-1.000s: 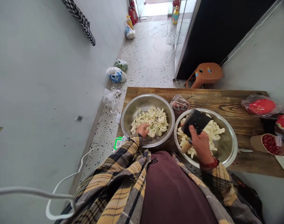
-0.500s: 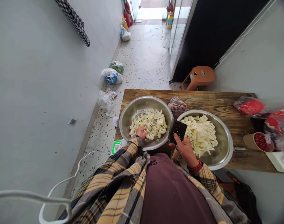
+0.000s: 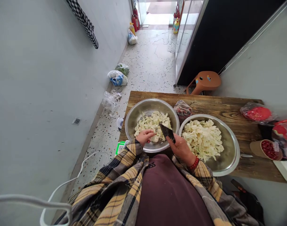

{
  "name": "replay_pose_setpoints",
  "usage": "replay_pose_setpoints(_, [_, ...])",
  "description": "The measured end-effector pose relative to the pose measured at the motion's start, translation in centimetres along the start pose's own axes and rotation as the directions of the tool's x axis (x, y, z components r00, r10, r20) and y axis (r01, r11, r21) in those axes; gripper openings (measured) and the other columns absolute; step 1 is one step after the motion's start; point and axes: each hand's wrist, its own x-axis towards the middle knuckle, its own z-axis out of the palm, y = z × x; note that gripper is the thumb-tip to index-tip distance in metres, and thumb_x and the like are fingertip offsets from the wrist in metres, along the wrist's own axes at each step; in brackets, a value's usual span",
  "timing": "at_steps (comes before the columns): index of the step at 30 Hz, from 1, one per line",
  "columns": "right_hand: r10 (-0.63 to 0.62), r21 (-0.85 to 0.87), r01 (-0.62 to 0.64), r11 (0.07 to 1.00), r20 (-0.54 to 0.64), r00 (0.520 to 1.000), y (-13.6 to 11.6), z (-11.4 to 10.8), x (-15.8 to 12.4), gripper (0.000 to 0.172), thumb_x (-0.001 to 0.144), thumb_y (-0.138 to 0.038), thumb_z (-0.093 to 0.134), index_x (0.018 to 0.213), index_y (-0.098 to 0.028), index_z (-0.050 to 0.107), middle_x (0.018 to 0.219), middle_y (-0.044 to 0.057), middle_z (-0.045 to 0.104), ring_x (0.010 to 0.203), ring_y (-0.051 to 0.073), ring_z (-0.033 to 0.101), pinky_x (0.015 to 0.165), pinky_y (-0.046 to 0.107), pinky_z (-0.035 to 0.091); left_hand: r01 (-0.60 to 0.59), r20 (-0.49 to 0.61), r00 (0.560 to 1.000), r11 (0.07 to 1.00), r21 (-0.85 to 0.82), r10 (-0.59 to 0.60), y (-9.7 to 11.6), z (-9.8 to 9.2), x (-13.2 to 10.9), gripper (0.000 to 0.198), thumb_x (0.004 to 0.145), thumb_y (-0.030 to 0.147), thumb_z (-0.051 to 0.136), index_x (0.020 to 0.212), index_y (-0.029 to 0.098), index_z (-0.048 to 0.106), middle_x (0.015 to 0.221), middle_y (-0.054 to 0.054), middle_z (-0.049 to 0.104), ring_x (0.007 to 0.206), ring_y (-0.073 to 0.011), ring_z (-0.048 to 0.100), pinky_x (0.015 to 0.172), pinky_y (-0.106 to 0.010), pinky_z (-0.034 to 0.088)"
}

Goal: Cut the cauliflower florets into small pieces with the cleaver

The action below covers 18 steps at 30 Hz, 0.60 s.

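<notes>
My left hand (image 3: 145,137) is over the near side of the left metal bowl (image 3: 131,114), its fingers pinched on a small pale piece that looks like cauliflower, mostly hidden. Cut cauliflower (image 3: 152,121) covers this bowl's bottom. In my right hand (image 3: 182,150) is a dark-bladed cleaver (image 3: 167,131), its blade tilted above the left bowl's right side, close to my left fingertips; my hand hides the handle. To the right, a second metal bowl (image 3: 231,153) holds a larger heap of cauliflower pieces (image 3: 203,138).
Behind the bowls on the wooden table (image 3: 218,105) lies a plastic bag with red contents (image 3: 183,110). A tub of red pieces (image 3: 269,149) and a red item in plastic (image 3: 258,112) are at right. An orange stool (image 3: 208,81) stands beyond; bags (image 3: 117,78) line the left wall.
My left hand has lifted off the cauliflower and moved right. My right hand has brought the cleaver left over the left bowl, its blade now tilted. The view has shifted slightly.
</notes>
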Motion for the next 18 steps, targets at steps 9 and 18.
replay_pose_setpoints(9, [-0.270, -0.242, 0.325, 0.914, 0.236, 0.934, -1.7, 0.6, 1.0, 0.051, 0.089, -0.016, 0.048, 0.138, -0.027, 0.040, 0.136, 0.007, 0.051, 0.118, 0.022, 0.055, 0.095, 0.037, 0.048, -0.364, 0.072, 0.928, 0.854, 0.371, 0.365, 1.2, 1.9, -1.6, 0.013, 0.071, 0.027, 0.063, 0.070, 0.014, 0.066, 0.073, -0.003, 0.065, 0.072, -0.0164, 0.058, 0.071, -0.029, 0.048])
replay_pose_setpoints(18, [-0.153, -0.487, 0.276, 0.829, 0.277, 0.949, -1.2, 2.6, -0.4, 0.035, 0.087, -0.010, 0.049, 0.121, -0.013, 0.053, 0.115, 0.012, 0.061, 0.099, 0.020, 0.061, 0.081, 0.027, 0.051, -0.283, 0.038, 0.954, 0.848, 0.448, 0.298, -0.5, 2.6, -2.1, 0.010, 0.068, 0.010, 0.059, 0.059, 0.013, 0.061, 0.058, 0.002, 0.059, 0.060, -0.0117, 0.053, 0.060, -0.023, 0.045])
